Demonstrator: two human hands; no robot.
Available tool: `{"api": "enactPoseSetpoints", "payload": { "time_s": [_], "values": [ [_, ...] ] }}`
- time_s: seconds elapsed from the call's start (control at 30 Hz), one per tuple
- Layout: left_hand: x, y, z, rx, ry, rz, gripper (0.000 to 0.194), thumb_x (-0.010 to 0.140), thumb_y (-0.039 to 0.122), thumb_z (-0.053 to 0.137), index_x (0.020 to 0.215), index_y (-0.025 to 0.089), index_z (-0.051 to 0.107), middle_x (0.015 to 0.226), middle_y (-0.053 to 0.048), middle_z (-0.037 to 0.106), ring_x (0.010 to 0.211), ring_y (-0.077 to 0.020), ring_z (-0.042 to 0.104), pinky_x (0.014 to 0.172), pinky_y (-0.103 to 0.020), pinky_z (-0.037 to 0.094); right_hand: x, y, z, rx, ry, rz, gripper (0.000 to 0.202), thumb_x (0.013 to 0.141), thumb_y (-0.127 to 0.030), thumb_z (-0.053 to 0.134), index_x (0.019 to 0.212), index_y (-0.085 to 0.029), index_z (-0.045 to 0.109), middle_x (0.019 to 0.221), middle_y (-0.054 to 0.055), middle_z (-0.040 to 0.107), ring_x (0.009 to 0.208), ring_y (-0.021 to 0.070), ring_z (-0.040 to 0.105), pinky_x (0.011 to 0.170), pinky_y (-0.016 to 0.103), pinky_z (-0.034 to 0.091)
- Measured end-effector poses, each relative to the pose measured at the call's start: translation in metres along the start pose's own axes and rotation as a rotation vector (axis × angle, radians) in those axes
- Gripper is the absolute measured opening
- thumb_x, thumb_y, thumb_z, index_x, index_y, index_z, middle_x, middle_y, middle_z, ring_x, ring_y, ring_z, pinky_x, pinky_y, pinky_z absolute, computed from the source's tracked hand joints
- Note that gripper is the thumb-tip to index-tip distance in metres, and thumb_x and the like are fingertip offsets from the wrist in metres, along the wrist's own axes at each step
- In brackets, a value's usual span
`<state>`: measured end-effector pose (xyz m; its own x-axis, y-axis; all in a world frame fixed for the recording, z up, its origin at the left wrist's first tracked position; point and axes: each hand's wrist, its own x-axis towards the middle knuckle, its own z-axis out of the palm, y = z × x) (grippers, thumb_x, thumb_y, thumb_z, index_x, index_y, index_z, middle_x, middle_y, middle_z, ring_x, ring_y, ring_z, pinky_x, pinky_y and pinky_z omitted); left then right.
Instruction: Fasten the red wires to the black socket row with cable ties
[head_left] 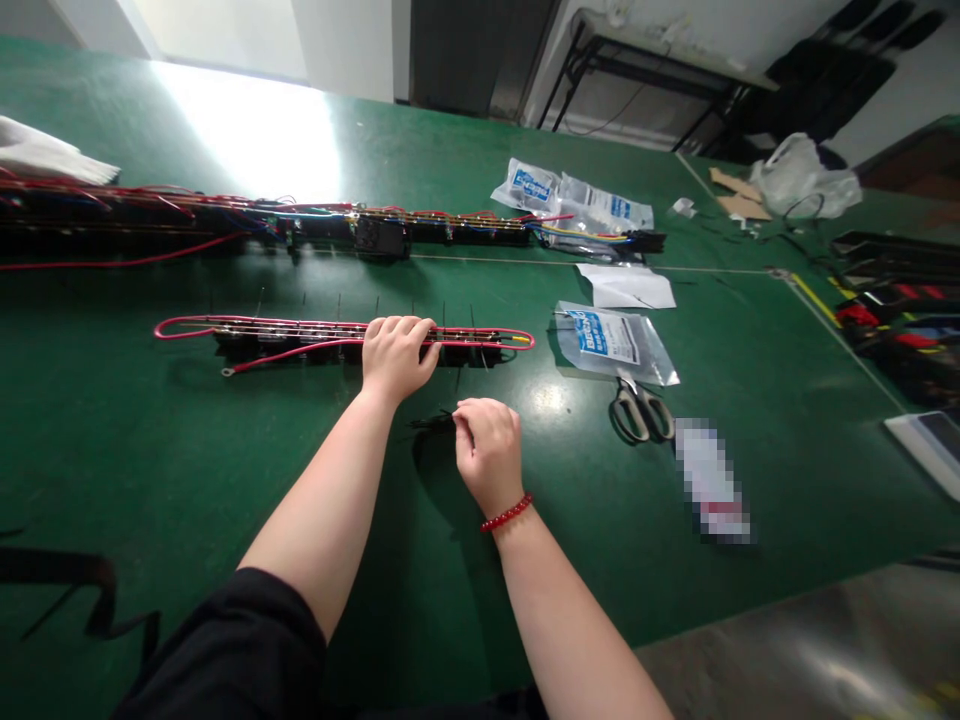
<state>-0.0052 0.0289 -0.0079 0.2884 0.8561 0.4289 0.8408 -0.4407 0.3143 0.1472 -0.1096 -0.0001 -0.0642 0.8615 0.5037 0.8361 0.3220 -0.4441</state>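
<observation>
My left hand (397,355) is laid over a long black bar strung with red cable (300,335), its fingers wrapped across the top toward the right part. The red cable loops past both ends of the bar, and one end with a ring terminal (228,371) lies at the front left. Thin black tie tails stick out along the bar. Closer to me, my right hand (489,445), with a red bead bracelet on the wrist, is closed in a pinch. A small bunch of thin black cable ties (433,423) meets its fingertips; the hand partly hides them.
Behind lies a longer wired assembly (450,228) with red, blue and yellow wires. To the right are clear labelled bags (619,340), black-handled scissors (641,412), a white paper (630,287) and a blurred-out item (712,480). A black strap (67,568) lies front left.
</observation>
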Motion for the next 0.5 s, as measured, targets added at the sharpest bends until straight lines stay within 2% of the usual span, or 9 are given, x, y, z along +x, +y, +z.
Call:
{"api": "enactPoseSetpoints", "payload": {
  "time_s": [0.1, 0.2, 0.37, 0.5],
  "values": [
    [0.0, 0.0, 0.0, -0.003, -0.008, -0.005, 0.028, 0.096, 0.043, 0.051, 0.114, 0.028, 0.067, 0.114, -0.006, 0.073, 0.108, -0.0298, 0.061, 0.098, -0.047, 0.038, 0.002, 0.005, -0.005, 0.155, 0.168, 0.184, 0.01, 0.1, -0.02, 0.05, 0.104, -0.023, 0.059, 0.093, 0.004, 0.071, 0.085, 0.018, 0.068, 0.08, 0.034, 0.053],
    [0.0, 0.001, -0.001, -0.003, -0.014, -0.005, 0.029, 0.096, 0.042, 0.051, 0.114, 0.027, 0.067, 0.114, -0.006, 0.073, 0.108, -0.03, 0.061, 0.098, -0.048, 0.038, 0.011, 0.014, -0.006, 0.321, 0.253, 0.32, 0.012, 0.101, -0.024, 0.048, 0.11, -0.024, 0.055, 0.084, 0.0, 0.067, 0.069, 0.0135, 0.066, 0.066, 0.028, 0.055],
    [0.0, 0.002, -0.001, -0.008, -0.016, -0.011, 0.029, 0.096, 0.042, 0.051, 0.114, 0.027, 0.067, 0.115, -0.006, 0.073, 0.109, -0.0306, 0.061, 0.099, -0.048, 0.038, 0.054, 0.035, 0.012, 0.227, 0.388, 0.238, 0.013, 0.101, -0.028, 0.046, 0.109, -0.025, 0.056, 0.09, 0.002, 0.068, 0.073, 0.0138, 0.068, 0.072, 0.03, 0.057],
    [0.0, 0.002, -0.001, -0.001, -0.022, -0.015, 0.029, 0.096, 0.042, 0.051, 0.115, 0.027, 0.067, 0.116, -0.006, 0.073, 0.109, -0.0302, 0.061, 0.099, -0.048, 0.038, 0.088, 0.051, 0.034, 0.211, 0.405, 0.152, 0.016, 0.103, -0.029, 0.042, 0.112, -0.026, 0.055, 0.097, 0.004, 0.07, 0.078, 0.0148, 0.07, 0.073, 0.031, 0.058]
  ]
}}
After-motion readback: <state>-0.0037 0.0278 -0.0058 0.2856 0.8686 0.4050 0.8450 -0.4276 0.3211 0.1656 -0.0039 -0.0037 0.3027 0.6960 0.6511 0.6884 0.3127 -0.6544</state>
